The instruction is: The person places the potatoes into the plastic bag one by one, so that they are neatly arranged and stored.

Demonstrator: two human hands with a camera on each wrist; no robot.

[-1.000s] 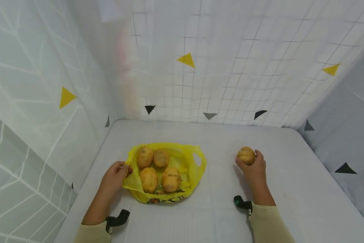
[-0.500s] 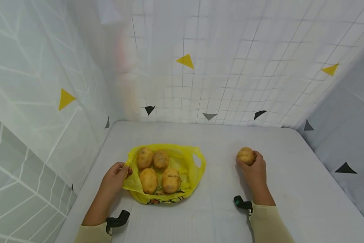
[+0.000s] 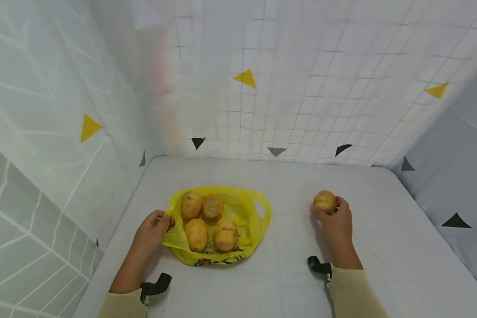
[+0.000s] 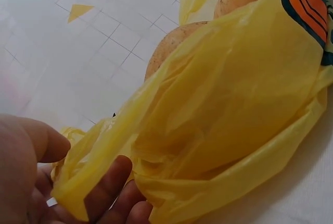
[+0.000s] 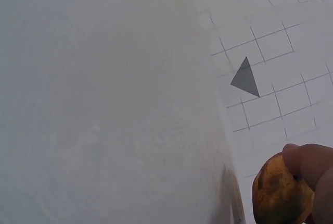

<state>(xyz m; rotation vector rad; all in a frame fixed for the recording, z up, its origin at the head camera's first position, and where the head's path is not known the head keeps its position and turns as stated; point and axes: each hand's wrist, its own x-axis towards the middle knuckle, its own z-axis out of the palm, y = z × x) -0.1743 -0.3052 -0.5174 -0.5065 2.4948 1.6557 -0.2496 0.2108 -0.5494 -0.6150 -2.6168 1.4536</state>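
A yellow plastic bag (image 3: 244, 212) lies spread open on the table, with several potatoes in it, among them a front right potato (image 3: 226, 235). My left hand (image 3: 150, 232) pinches the bag's left edge between thumb and fingers; the left wrist view shows the thumb (image 4: 49, 140) on the thin plastic. Off to the right of the bag, my right hand (image 3: 337, 223) grips a single potato (image 3: 324, 201) between thumb and fingers. In the right wrist view that potato (image 5: 278, 193) appears at the lower right corner, partly covered by the thumb. Whether it touches the table cannot be told.
The table (image 3: 290, 282) has a white cover and meets a white wall (image 3: 294, 88) at its back edge. A grey-green patterned sheet (image 3: 43, 132) hangs at the left. A black camera mount (image 3: 156, 285) sits at the left wrist, another black mount (image 3: 318, 265) at the right.
Both hands keep their holds on the bag and the potato. The whole view has shifted slightly; nothing else has visibly moved.
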